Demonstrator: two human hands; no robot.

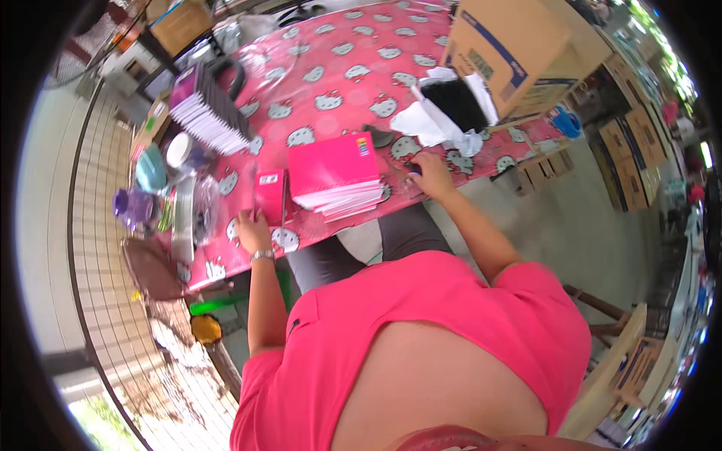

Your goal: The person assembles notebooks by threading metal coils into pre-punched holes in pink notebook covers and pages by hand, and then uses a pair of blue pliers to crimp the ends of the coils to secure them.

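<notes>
At the table's near edge, my left hand [253, 230] has its bent fingers at the lower left corner of a narrow pink booklet stack [270, 192]. Just right of it stands a taller pile of pink-covered notebooks [334, 167], its white page edges facing me and slightly uneven. My right hand [432, 177] rests on the table to the right of that pile. Its fingers are curled round a small dark blue object [414, 168], mostly hidden. A small dark grey item [378, 136] lies behind the pile, close to its right corner.
A pink patterned tablecloth [329, 101] covers the table. Purple-covered books [208, 113] are piled at left, near a white-lidded jar [180, 150], a teal bowl [150, 167] and a purple bottle [135, 207]. Crumpled white paper [429, 120] and a large cardboard box [519, 56] stand at right.
</notes>
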